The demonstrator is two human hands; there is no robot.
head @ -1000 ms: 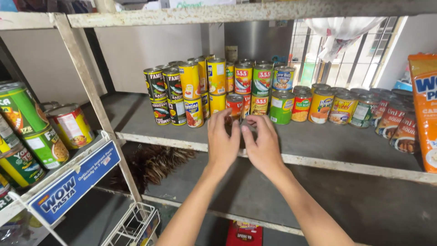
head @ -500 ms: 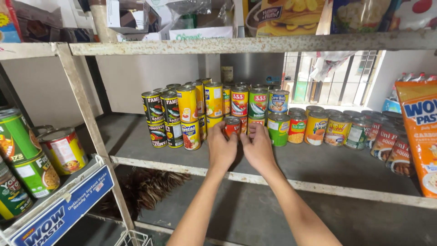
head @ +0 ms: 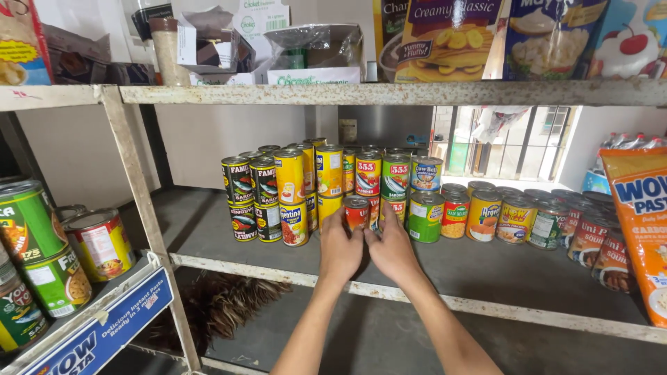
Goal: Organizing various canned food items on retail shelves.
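A small red can (head: 356,212) stands on the grey shelf (head: 479,267), in front of stacked cans. My left hand (head: 340,250) is wrapped around its left side and my right hand (head: 392,251) presses against its right side. Both arms reach up from the bottom of the view. Behind the can rise two-high stacks of black, yellow and red cans (head: 292,191). A green can (head: 425,217) stands just right of my right hand.
A row of single cans (head: 517,219) runs rightward to an orange pasta pack (head: 639,229). A slanted metal post (head: 139,201) divides off a left rack with green cans (head: 28,229). Boxes (head: 445,38) fill the upper shelf. A feathery duster (head: 222,309) lies below.
The view has tilted up and moved closer to the shelf. My hands stay together around the small red can, which now stands against the stacked cans.
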